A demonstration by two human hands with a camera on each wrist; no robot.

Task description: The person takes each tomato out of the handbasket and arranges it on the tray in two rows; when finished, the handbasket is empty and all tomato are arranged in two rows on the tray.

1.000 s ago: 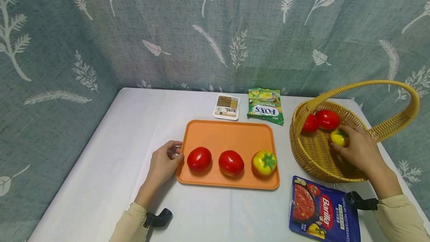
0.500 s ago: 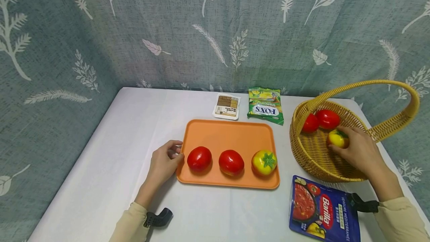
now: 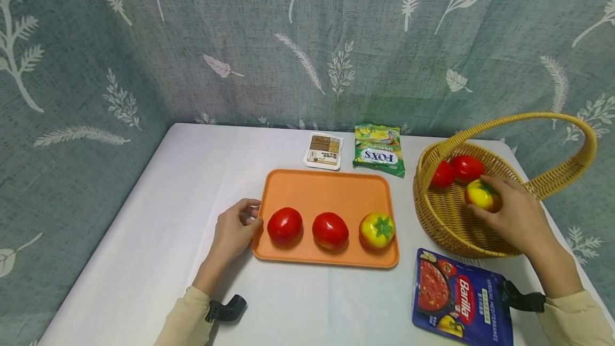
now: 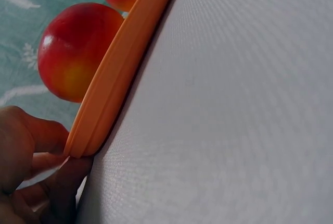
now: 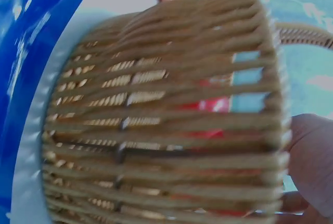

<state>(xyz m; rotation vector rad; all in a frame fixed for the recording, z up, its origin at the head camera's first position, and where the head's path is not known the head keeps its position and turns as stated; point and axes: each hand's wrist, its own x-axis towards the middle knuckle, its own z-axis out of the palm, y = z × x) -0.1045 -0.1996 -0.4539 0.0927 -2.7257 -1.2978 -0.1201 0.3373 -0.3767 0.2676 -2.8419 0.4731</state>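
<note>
In the head view, my right hand (image 3: pixel 514 212) reaches into the wicker basket (image 3: pixel 425 212) and grips a yellow-and-red tomato (image 3: pixel 479 195) with a green top. Two red tomatoes, one of them (image 3: pixel 467 168) by the far wall, lie in the basket too. On the left, my left hand (image 3: pixel 235 231) holds the edge of the orange tray (image 3: pixel 326 188), fingers and thumb at its rim in the left wrist view. The tray bears a left red tomato (image 3: pixel 285 226), a middle red tomato (image 3: pixel 330 230) and a yellow tomato (image 3: pixel 377 230) in a row. Basket weave hides most of my right hand in the right wrist view.
A blue Barilla pouch (image 3: pixel 461 298) lies in front of the basket, under the right wrist. Behind the tray are a white-edged packet (image 3: pixel 324 151) and a green Fox's bag (image 3: pixel 379 149). The basket's tall handle (image 3: pixel 519 117) arches above its right side.
The yellow-and-red tomato has shifted slightly left and looks a little raised in my right hand. My left hand stays at the tray, and the other tomatoes keep their places.
</note>
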